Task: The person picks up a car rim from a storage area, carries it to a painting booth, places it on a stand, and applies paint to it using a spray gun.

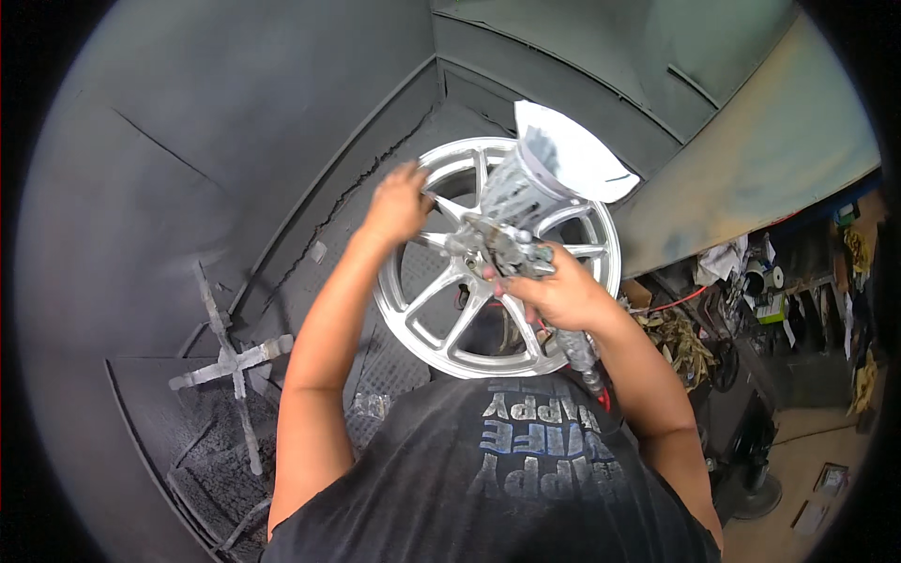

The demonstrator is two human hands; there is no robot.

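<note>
Silver alloy wheel point(469, 310) stands upright, face toward the camera, in the corner of a grey, overspray-coated booth. Left hand point(399, 202) rests on the wheel's upper left rim, fingers curled over the edge; it looks closed on the rim, though motion blur hides the fingertips. Right hand point(554, 291) is closed around the grip of a spray gun point(502, 246), held in front of the wheel's hub and upper spokes. The gun's cup point(521, 183) sits on top, tilted up and to the right, translucent and speckled with paint; what is inside cannot be told. A white paper or plastic liner point(572, 150) sticks out of the cup's mouth and flares above the wheel's top rim. A hose fitting point(584, 357) hangs below the right hand, beside the forearm. Booth walls point(235, 122) are dull grey panels with seams and a cracked crust of paint along the back corner. Left of the wheel, well apart from it, a cross-shaped metal stand point(233, 361) coated in grey paint sits on the dark floor point(216, 469). To the right, a large curved panel point(751, 159) with yellowish staining leans across the upper corner. Beyond it, a cluttered workshop area point(779, 300) with shelves, rags, small containers and a red cable; details too small to tell. The person's dark printed shirt point(526, 469) fills the lower middle.
</note>
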